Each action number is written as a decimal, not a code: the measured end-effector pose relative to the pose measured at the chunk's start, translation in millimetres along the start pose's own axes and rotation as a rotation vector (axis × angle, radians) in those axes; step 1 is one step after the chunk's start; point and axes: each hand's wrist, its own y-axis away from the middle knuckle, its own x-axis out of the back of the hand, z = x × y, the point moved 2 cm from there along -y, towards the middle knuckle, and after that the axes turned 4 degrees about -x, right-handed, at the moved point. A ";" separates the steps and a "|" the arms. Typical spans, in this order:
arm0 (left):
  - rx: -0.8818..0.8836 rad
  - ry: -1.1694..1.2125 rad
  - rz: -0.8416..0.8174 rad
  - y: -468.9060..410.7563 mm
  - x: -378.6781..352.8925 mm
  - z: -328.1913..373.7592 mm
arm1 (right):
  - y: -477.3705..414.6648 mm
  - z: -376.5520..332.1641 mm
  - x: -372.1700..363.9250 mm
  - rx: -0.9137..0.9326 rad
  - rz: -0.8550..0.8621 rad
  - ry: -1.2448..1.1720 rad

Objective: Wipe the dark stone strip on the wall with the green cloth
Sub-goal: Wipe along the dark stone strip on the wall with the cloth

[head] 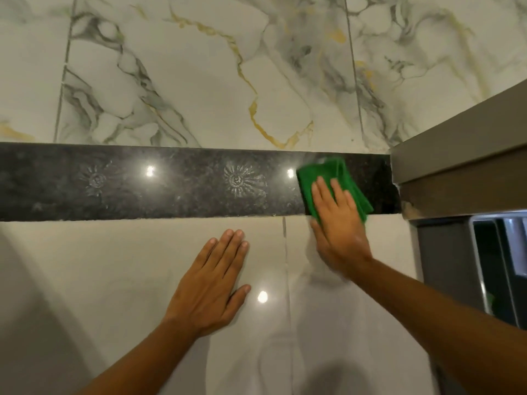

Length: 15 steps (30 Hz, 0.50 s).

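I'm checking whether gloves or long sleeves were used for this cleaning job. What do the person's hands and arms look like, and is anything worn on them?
Nothing is worn. The left hand and right hand are bare, with no gloves, rings, watch or wristband showing. Both forearms are bare as far as the picture's edge, so no sleeve is in view. Fingernails are short and unpainted.

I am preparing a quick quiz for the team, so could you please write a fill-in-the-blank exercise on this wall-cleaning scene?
1. The right hand presses a cloth whose colour is ____.
2. The cloth lies at the ____ end of the dark stone strip.
3. The left hand rests flat on the pale tile ____ the strip.
4. Above the strip, the marble wall has grey and ____ veins.

Missing words: green; right; below; gold
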 end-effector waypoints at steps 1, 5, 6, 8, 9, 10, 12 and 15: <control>0.007 -0.001 -0.002 2.1 2.6 -1.1 | 22.0 13.6 1.8 0.052 -0.047 -0.034; 0.035 -0.011 -0.002 21.9 2.0 -13.6 | -29.7 34.8 13.8 -0.548 0.063 -0.207; 0.047 -0.023 0.013 27.2 -0.4 -18.7 | -54.5 14.8 19.9 -0.662 0.077 -0.234; 0.079 -0.021 0.036 35.1 -2.7 -26.7 | -74.5 -31.1 22.2 -0.526 0.096 -0.186; 0.095 -0.014 0.046 37.9 -2.3 -29.8 | -63.3 -48.1 14.9 -0.311 0.104 -0.132; 0.109 -0.010 0.054 41.0 -0.8 -32.1 | -37.3 -56.9 7.6 -0.091 0.064 -0.090; 0.139 -0.002 0.065 47.0 4.2 -36.8 | 24.0 -42.3 2.8 0.108 0.000 -0.116; 0.208 0.021 0.051 61.3 6.8 -46.6 | 9.6 -19.3 7.6 -0.278 0.010 -0.205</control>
